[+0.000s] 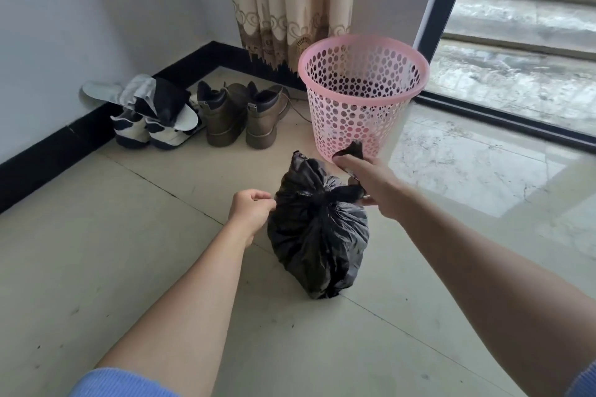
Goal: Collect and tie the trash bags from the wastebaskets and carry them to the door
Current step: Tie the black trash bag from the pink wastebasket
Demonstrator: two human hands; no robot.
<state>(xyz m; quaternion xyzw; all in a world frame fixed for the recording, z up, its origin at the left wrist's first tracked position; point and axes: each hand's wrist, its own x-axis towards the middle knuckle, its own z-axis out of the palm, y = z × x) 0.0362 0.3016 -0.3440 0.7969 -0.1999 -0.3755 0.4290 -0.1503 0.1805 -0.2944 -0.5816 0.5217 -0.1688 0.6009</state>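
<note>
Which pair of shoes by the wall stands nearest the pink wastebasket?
The brown boots, just left of the pink wastebasket. The white-and-navy sneakers sit farther left, closer to the black baseboard.

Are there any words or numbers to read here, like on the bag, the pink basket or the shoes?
None: no word, label, brand or number can be read in this view.
black trash bag: plain plastic, no print.
pink wastebasket: only round holes, no label.
brown boots and sneakers: no brand mark shows.
curtain: a swirly pattern, no letters.
</note>
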